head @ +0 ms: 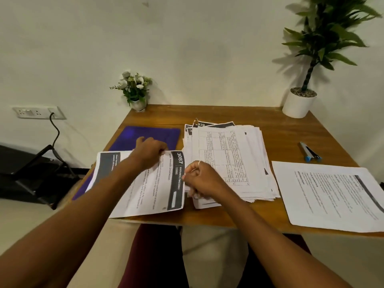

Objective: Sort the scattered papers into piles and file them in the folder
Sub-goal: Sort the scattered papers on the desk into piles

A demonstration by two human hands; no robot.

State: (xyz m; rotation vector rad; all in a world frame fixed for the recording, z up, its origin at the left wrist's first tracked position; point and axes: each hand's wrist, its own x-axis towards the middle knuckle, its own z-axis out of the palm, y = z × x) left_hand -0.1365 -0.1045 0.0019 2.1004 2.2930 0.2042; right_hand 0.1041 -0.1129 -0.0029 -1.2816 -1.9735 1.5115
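Observation:
A printed sheet with a dark header reading 3087 (158, 188) lies over the near end of a purple folder (158, 135) on the left of the wooden table (270, 125). My left hand (149, 151) pinches that sheet's far edge. My right hand (200, 179) grips the sheet's right edge with curled fingers, over the near left corner of a thick, loose stack of papers (226, 159) at the table's middle. A separate small pile of text pages (332, 196) lies at the right near corner.
Two markers (310, 152) lie right of the stack. A small flower pot (135, 92) stands at the back left corner, a tall plant in a white pot (299, 103) at the back right. A wall socket with a cable (39, 113) is to the left.

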